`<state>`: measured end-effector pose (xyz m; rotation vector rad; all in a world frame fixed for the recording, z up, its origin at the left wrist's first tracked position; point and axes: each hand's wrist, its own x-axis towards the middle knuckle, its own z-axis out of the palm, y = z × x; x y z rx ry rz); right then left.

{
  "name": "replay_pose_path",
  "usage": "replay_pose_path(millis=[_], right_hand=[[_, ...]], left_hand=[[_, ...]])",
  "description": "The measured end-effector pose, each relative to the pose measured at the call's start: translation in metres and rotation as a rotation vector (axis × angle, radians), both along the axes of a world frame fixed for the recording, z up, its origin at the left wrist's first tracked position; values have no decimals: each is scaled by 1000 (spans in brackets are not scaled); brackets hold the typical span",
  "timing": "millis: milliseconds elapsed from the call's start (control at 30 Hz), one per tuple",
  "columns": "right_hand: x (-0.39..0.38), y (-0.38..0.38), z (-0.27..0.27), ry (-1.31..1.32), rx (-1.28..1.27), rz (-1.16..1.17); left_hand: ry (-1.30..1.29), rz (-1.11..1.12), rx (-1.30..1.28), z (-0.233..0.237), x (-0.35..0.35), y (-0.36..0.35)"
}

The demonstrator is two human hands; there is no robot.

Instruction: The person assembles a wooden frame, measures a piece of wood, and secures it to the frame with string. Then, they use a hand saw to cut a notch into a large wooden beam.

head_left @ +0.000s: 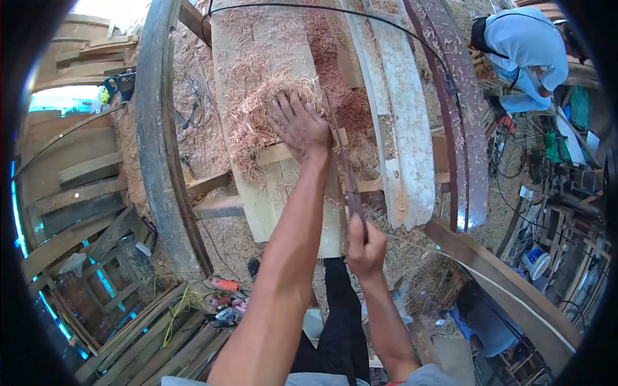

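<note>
My left hand [301, 128] lies palm down with its fingers spread over a heap of curly wood shavings [257, 106]. Under its heel a short pale wood strip [277, 153] crosses the wide pale boards [264, 38]. Closed around the dark handle of a handsaw [352, 190], my right hand [365, 246] is at the near end of the boards. The long narrow blade points away from me, seen nearly edge-on, and passes close to the right of my left hand, beside the strip's right end. Its teeth cannot be made out.
A thick grey beam [158, 128] stands left of the boards. To the right are a whitish plank [412, 128] and dark red planks [473, 141]. A black cable [386, 22] crosses overhead. One person [524, 55] crouches at upper right. Scrap wood [148, 334] lies at lower left.
</note>
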<state>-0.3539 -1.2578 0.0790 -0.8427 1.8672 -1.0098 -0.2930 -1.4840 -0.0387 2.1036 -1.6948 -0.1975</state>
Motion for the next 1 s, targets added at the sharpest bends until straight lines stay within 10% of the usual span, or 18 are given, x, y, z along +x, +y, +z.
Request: replay_pose_path(millis=[1000], right_hand=[[0,25,32,-59,92,-44]], left_hand=[[-32,-137,58,7,-1,4]])
